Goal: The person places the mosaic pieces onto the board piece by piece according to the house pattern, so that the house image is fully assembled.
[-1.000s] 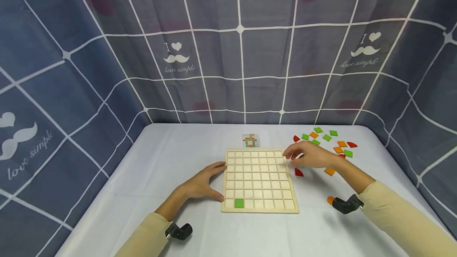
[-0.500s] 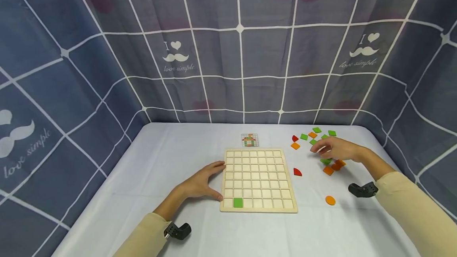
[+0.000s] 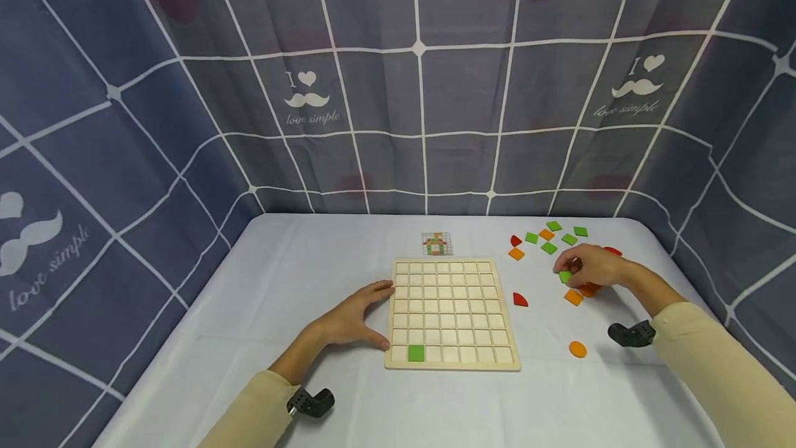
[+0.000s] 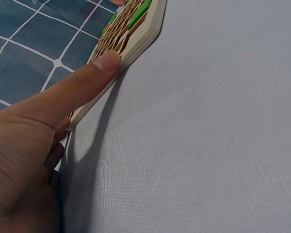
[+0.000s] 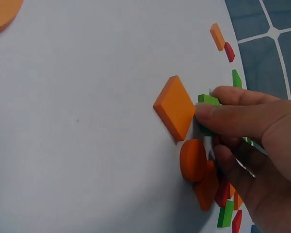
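My left hand [image 3: 354, 316] rests along the left edge of a pale wooden grid board [image 3: 450, 362]. In the left wrist view its thumb [image 4: 82, 87] touches the board's rim, fingers spread. One green square tile [image 3: 416, 353] lies in the board's bottom row. To the right of the board, my right hand [image 3: 593, 267] is down among loose tiles. Its thumb and index finger pinch another green tile [image 5: 208, 99], partly covered by the thumb. Beside that tile lie an orange square tile [image 5: 175, 108] and an orange round tile [image 5: 193, 160].
A small pattern card [image 3: 437, 244] lies behind the board. Several green, orange and red tiles are scattered at the back right, among them a green tile [image 3: 554, 226]. A red quarter-round tile [image 3: 519, 299] and an orange disc [image 3: 577, 349] lie nearer the board. Checked curtains surround the white table.
My right hand has moved right from the board's right edge to the loose tiles, where it now pinches a green tile. The left hand stays at the board.
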Action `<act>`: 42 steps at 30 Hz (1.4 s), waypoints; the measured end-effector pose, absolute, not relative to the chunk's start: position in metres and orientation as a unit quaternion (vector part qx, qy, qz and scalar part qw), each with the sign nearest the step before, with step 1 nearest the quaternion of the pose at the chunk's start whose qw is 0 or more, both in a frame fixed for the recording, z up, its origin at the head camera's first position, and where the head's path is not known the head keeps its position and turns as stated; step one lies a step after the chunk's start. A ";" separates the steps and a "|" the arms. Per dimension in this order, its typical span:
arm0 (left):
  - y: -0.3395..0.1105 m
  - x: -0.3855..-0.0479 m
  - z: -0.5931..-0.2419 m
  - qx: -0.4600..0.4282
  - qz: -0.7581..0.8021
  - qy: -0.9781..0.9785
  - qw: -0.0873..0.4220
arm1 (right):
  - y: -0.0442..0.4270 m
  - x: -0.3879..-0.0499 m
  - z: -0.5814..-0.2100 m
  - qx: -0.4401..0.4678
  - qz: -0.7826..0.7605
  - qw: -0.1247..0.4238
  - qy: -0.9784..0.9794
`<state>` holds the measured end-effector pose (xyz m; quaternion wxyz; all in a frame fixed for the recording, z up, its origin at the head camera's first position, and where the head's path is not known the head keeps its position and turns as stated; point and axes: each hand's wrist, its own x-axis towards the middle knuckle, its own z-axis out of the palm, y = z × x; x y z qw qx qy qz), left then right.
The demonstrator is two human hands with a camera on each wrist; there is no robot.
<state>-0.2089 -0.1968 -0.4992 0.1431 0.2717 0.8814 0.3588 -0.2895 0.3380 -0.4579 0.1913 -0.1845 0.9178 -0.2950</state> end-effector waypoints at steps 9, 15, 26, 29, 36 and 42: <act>-0.195 -0.210 -0.499 0.270 0.348 0.886 0.143 | 0.338 -0.293 -0.462 -0.163 -0.306 0.173 0.922; -0.197 -0.210 -0.499 0.271 0.348 0.886 0.143 | 0.335 -0.298 -0.464 -0.160 -0.279 0.108 0.941; -0.197 -0.211 -0.500 0.272 0.352 0.884 0.143 | 0.331 -0.306 -0.465 -0.167 -0.237 0.097 0.952; -0.197 -0.210 -0.500 0.272 0.353 0.884 0.141 | 0.329 -0.307 -0.462 -0.190 -0.239 0.110 0.946; -0.197 -0.210 -0.501 0.270 0.353 0.884 0.145 | 0.320 -0.303 -0.455 -0.197 -0.268 0.162 0.929; -0.197 -0.210 -0.501 0.269 0.347 0.887 0.141 | 0.301 -0.297 -0.446 -0.248 -0.278 0.187 0.909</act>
